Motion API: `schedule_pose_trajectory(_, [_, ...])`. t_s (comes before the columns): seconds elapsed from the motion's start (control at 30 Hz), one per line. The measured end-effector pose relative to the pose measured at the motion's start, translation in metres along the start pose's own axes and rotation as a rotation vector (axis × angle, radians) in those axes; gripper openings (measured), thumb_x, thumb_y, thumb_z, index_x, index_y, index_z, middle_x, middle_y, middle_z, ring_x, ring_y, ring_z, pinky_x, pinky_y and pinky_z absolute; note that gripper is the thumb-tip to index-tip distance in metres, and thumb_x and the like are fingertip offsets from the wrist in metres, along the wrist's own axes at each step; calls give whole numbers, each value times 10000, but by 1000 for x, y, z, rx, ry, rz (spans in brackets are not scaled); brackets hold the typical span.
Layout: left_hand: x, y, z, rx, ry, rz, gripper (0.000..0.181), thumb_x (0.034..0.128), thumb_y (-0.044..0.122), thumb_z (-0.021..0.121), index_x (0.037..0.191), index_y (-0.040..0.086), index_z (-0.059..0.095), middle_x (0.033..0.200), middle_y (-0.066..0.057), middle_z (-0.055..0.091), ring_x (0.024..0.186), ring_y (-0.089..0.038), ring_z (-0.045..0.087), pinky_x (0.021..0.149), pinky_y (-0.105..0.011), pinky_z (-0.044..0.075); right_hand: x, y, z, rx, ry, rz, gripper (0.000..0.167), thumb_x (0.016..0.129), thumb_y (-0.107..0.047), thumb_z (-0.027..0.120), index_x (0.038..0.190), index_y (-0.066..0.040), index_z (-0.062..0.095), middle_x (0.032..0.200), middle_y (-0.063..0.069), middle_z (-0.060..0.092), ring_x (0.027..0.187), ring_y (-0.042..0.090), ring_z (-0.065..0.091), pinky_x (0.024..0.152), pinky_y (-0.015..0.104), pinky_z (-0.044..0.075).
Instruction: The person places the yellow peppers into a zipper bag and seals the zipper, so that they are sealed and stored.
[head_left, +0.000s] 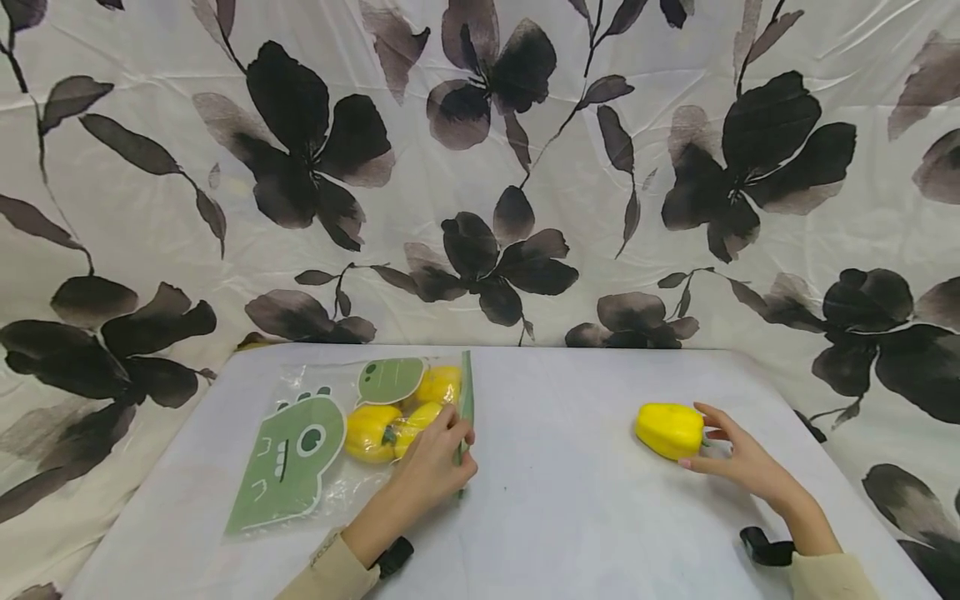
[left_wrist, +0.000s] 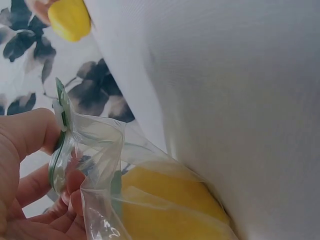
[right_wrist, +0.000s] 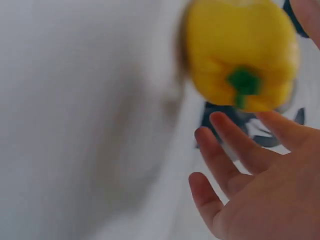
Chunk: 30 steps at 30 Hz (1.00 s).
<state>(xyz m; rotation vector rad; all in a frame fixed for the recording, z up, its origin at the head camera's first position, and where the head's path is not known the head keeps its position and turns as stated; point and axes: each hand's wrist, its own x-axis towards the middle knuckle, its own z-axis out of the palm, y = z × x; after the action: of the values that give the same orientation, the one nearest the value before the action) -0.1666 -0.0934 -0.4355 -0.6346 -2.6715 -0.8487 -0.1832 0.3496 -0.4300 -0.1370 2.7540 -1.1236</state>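
A clear zip bag with green cartoon prints lies on the left of the table. Inside it are three yellow bell peppers, seen through the plastic. My left hand pinches the green zip edge; in the left wrist view the thumb and fingers lie on either side of that edge. On the right, a loose yellow bell pepper lies on its side. Around its stem end is my right hand, thumb and fingers spread. The right wrist view shows a green stem facing the loosely extended fingers.
The white-covered table stretches between the two hands. Behind it hangs a white cloth with dark flower prints. Black straps sit at both wrists, by the beige sleeves.
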Motion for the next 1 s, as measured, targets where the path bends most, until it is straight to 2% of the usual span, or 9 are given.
schedule_pose_trajectory(0.07, [0,0,0,-1,-2,3,181,731,-2,731,835,98,621,882,29,387,602,-91,424,521,-188,417,0,9,6,50,-22,46,976,858,-352,758,1559,-44,153,1489,336,285,1317,517,322,978,741,292])
schedule_pose_trajectory(0.2, [-1,-1,0,2,7,20,189,725,-7,731,827,97,612,873,25,378,611,-97,425,518,-187,413,0,16,10,107,-11,53,965,875,-340,745,1571,-77,132,1492,347,285,1347,530,289,1007,748,234])
schedule_pose_trajectory(0.33, [-3,-2,1,8,13,27,191,721,-13,735,828,89,615,866,31,364,615,-97,419,519,-186,409,0,17,11,121,20,15,935,876,-317,748,1574,-111,160,1477,336,318,1327,521,327,985,732,272])
schedule_pose_trajectory(0.67, [-3,-1,1,-11,17,24,187,726,-13,741,835,80,622,869,26,367,605,-95,409,511,-191,408,4,16,12,76,89,6,831,865,-314,769,1511,-57,312,1383,301,476,1232,460,468,936,658,363])
schedule_pose_trajectory(1.0, [-2,-2,1,-15,18,20,181,730,-10,740,837,79,626,870,23,374,623,-109,423,525,-194,416,9,-1,4,103,105,-16,795,891,-303,744,1507,-40,316,1387,305,479,1214,445,489,931,600,419])
